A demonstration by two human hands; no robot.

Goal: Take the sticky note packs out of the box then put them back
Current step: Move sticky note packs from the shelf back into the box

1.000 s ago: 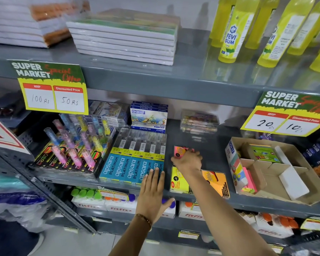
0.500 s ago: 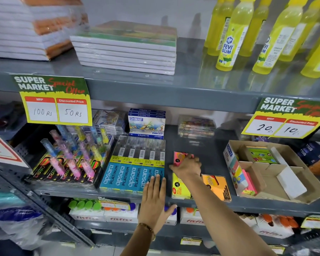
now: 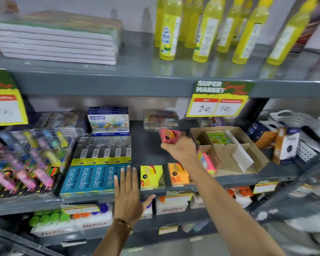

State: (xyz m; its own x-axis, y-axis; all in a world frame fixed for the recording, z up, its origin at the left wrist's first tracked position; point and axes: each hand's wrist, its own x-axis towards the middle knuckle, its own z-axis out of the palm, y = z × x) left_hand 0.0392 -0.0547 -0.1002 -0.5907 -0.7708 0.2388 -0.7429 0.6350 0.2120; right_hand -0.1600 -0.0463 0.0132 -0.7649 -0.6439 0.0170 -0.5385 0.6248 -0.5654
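Midway through, by the look of it. Right hand (image 3: 180,147) clenched around a pink pack (image 3: 169,135), fingers (image 3: 167,146) wrapped under it, lifted clear of the shelf (image 3: 150,154) and just left of the cardboard box (image 3: 248,145). Whether heading out of the box or back toward it cannot be told from one blurred view. Below and nearer than those fingers, lying flat on the shelf front: a yellow pack (image 3: 151,176) and an orange pack (image 3: 177,175), side by side, apart from each other. Inside the box, beyond and right of the fingers: a green pack (image 3: 218,137) in a rear compartment, more pink and mixed-colour packs (image 3: 208,162) against the near wall, partly hidden by the wrist. Left: at least the two shelf packs and the held one to go back. Left hand (image 3: 128,197) released, fingers (image 3: 125,176) spread flat, hovering by the shelf edge, grasping nothing.

Packs: small, blocky, squarish, shrink-wrapped and glossy, bright paper. Box: plain brown corrugated card, open top, thin dividers, one pale flap loose. Shelf: smooth grey painted metal.
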